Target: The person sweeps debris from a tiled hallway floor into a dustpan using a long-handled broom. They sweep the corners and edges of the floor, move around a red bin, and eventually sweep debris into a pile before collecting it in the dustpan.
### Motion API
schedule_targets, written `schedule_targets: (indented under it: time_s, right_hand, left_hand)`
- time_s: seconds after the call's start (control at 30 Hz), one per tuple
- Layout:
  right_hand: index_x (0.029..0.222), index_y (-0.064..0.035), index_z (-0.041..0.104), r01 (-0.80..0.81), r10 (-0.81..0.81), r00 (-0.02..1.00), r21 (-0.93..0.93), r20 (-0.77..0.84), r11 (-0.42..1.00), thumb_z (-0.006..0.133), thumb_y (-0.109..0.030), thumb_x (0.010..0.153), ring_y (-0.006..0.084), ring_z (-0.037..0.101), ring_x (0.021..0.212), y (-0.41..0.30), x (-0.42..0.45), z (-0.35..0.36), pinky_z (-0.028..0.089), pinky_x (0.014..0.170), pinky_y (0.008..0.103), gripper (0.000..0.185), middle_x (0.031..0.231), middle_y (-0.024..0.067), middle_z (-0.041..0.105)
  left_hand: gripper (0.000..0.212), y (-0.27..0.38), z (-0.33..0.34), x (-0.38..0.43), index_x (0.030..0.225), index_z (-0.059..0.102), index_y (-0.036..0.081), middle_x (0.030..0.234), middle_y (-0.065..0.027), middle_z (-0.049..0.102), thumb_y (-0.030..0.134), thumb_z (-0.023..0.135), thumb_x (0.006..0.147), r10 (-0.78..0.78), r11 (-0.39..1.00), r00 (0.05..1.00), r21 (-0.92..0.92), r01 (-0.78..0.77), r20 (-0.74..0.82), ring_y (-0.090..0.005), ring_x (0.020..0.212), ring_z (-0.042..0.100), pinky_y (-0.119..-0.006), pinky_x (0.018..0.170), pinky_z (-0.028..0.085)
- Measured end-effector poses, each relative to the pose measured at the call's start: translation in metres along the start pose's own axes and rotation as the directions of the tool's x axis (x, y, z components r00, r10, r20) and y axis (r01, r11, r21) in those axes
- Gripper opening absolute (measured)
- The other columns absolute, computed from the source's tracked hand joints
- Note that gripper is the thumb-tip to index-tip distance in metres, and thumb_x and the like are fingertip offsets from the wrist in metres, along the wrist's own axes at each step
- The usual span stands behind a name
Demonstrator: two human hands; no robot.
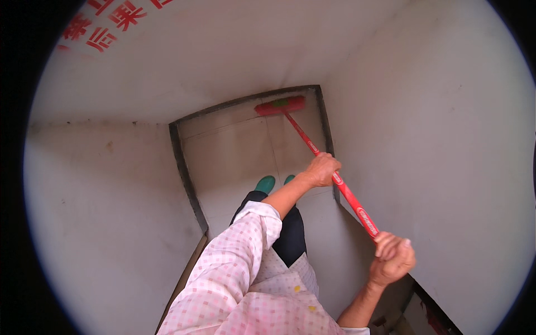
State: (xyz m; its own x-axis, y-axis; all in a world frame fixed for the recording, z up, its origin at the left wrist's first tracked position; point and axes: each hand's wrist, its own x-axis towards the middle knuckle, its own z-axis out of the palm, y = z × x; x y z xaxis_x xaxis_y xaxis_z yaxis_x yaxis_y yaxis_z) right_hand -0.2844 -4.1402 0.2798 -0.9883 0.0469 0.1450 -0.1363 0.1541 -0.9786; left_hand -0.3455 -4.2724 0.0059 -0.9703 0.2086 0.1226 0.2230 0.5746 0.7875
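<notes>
A broom with a long red handle (354, 204) slants from the lower right toward the far wall. Partway down the handle, my left hand (323, 169) is wrapped around it. My right hand (393, 257) grips the handle's upper end, close to the right wall. The broom head (279, 106), red with a green middle, rests on the tiled floor (228, 155) near the far right corner. Its bristles look slightly blurred.
Pale walls rise ahead, at the left (113, 188) and at the right (431, 146), with a dark baseboard (184, 167) along the floor. My green shoes (265, 184) stand below my arms. Red writing (125, 16) marks the wall ahead. Partly seen items (423, 312) lie at lower right.
</notes>
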Motion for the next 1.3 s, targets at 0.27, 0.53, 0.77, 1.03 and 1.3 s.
schedule_targets:
  time_s: [0.27,0.53,0.77,1.03,1.3]
  right_hand:
    - [0.051,-0.0144,0.027,0.038,-0.037,0.999,0.186,-0.012,0.982,0.034,-0.018,0.094,0.0127,0.03,0.034,-0.074,0.019,-0.053,0.041,0.045,0.0349,0.044,0.041,0.001,0.029]
    - [0.052,-0.0144,0.024,0.024,-0.021,0.994,0.027,-0.108,0.999,0.034,-0.016,0.095,0.013,0.028,0.036,0.017,0.05,-0.021,0.038,0.047,0.034,0.044,0.042,0.001,0.03]
    - [0.052,-0.0147,0.025,0.016,-0.002,0.998,0.219,-0.064,0.976,0.034,-0.016,0.095,0.012,0.026,0.036,-0.044,0.084,-0.074,0.035,0.045,0.031,0.044,0.042,0.0001,0.029]
    - [0.052,-0.0128,0.023,0.014,-0.007,0.993,0.059,-0.12,0.998,0.035,-0.014,0.095,0.0125,0.026,0.036,0.007,0.093,-0.023,0.035,0.045,0.0322,0.044,0.042,0.0013,0.027]
    - [0.053,-0.0155,0.025,-0.006,0.012,0.997,0.077,-0.08,0.997,0.034,-0.019,0.097,0.0106,0.024,0.035,-0.072,0.05,-0.072,0.033,0.044,0.029,0.044,0.042,-0.0009,0.025]
  left_hand:
    - [0.011,0.091,-0.009,0.007,0.062,0.054,0.007,0.061,-0.0142,0.056,0.014,0.062,0.059,0.053,0.989,0.951,-0.149,-0.008,0.303,-0.0347,0.067,0.056,-0.043,0.066,0.043]
    - [0.004,0.006,0.014,0.075,0.06,0.058,0.006,0.068,-0.0183,0.06,0.008,0.061,0.059,-0.006,0.998,0.998,-0.057,0.009,0.066,-0.0368,0.075,0.058,-0.045,0.072,0.046]
    - [0.012,0.079,0.007,0.07,0.057,0.05,0.005,0.057,-0.016,0.054,0.005,0.062,0.054,0.007,0.992,0.964,-0.124,0.027,0.265,-0.038,0.064,0.055,-0.047,0.059,0.041]
    - [0.013,0.009,0.01,0.1,0.058,0.052,0.005,0.057,-0.0138,0.055,0.006,0.064,0.052,0.0,1.0,0.999,-0.029,-0.001,-0.049,-0.0367,0.063,0.056,-0.046,0.061,0.043]
    - [0.007,0.11,0.013,0.04,0.06,0.056,0.006,0.059,-0.017,0.056,0.006,0.06,0.054,0.052,0.976,0.914,-0.216,0.04,0.401,-0.0359,0.068,0.058,-0.043,0.066,0.041]
